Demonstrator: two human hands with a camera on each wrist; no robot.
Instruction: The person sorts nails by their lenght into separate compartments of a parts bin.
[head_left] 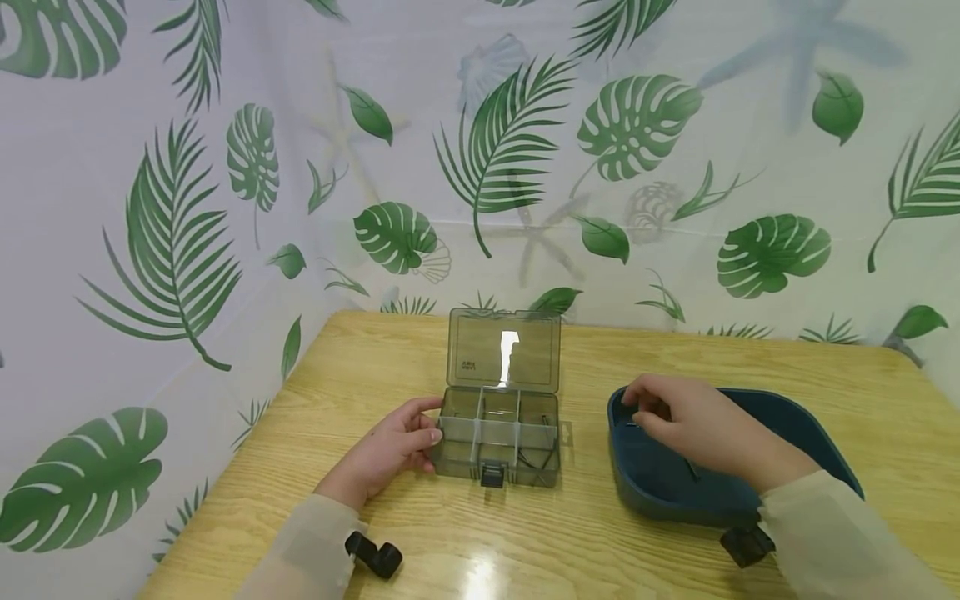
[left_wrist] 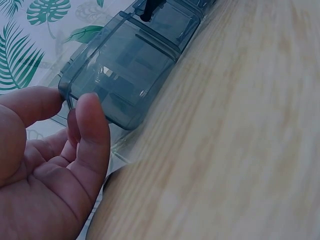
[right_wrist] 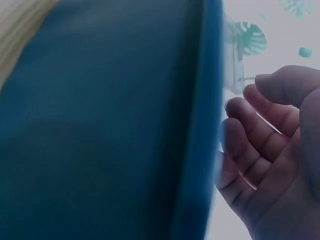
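A smoky see-through compartment box (head_left: pixel 477 454) stands on the table with its lid (head_left: pixel 480 350) raised at the back. Thin dark pieces (head_left: pixel 538 458) lie in its right-hand compartments; their kind is unclear. My left hand (head_left: pixel 390 446) grips the box's left end, thumb and fingers at its corner in the left wrist view. To the right is a dark blue tray (head_left: pixel 637 500). Over its left part hovers my right hand (head_left: pixel 697 421), fingers loosely bent, with nothing visible between them in the right wrist view. Another thin dark piece (head_left: pixel 692 470) lies in the tray, partly hidden.
The wood-grain table (head_left: pixel 585 558) carries both containers. A white leaf-print cloth (head_left: pixel 420 167) hangs behind and along the left side. Black clips sit at both sleeves. The box's front latch (head_left: pixel 492 475) is undone.
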